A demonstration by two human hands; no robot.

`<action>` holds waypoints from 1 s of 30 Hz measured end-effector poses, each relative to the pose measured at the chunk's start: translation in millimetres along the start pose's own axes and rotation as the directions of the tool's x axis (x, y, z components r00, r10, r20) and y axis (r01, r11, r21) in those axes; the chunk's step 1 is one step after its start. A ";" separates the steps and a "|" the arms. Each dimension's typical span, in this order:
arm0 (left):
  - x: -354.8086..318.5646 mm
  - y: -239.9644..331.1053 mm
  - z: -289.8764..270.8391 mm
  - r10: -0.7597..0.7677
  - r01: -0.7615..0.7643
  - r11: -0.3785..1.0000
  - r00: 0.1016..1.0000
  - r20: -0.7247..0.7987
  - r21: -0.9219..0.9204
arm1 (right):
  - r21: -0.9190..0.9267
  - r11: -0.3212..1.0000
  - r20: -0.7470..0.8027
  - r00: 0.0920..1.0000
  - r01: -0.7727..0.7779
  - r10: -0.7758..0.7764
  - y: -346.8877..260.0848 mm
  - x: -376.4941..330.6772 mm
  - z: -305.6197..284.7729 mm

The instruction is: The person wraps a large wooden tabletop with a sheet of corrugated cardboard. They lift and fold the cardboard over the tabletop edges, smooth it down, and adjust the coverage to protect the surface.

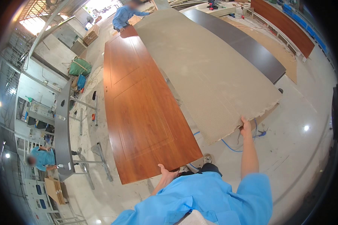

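Observation:
A long reddish-brown wooden door (142, 108) with moulded panel outlines stretches away from me. My left hand (168, 174) grips its near edge, thumb on top and the fingers hidden underneath. To the right lies a large grey-beige sheet of corrugated cardboard (210, 67), its near edge torn and ragged. My right hand (246, 126) is closed on that near edge. At the far end a person in blue (124, 17) has one hand on the door's far edge and the other arm stretched over the cardboard.
A dark grey door panel (236, 41) lies beyond the cardboard on the right. A blue hose (232, 150) runs along the floor near my feet. At left, another person (45, 159) stands by a dark panel (64, 131) on metal trestles. A red-brown board (285, 24) stands at far right.

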State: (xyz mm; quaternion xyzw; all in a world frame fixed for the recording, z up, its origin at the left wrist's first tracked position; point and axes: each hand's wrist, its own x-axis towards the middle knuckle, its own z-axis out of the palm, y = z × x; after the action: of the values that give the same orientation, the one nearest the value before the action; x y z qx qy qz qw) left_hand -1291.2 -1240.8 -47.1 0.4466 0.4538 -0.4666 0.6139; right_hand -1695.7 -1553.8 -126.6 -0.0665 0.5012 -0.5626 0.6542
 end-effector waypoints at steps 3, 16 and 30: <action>-0.4 1.6 -0.9 -0.003 0.003 1.000 1.000 -0.009 -0.008 | -0.021 1.000 -0.014 1.000 0.017 -0.018 -0.7 -6.2 4.1; -3.8 6.9 -3.2 -0.032 0.033 0.999 0.999 0.040 -0.029 | -0.074 0.996 0.048 0.997 0.057 -0.054 4.2 -16.3 -6.3; 17.6 4.2 -6.0 -0.031 0.029 0.999 0.996 0.080 0.024 | -0.049 0.996 0.121 0.990 0.074 -0.067 29.4 -5.8 -33.1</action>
State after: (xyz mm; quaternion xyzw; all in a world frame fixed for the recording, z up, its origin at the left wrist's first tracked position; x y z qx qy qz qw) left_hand -1285.3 -1237.2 -64.8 0.4274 0.4300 -0.4987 0.6195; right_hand -1699.4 -1522.8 -158.6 -0.1350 0.4735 -0.5668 0.6605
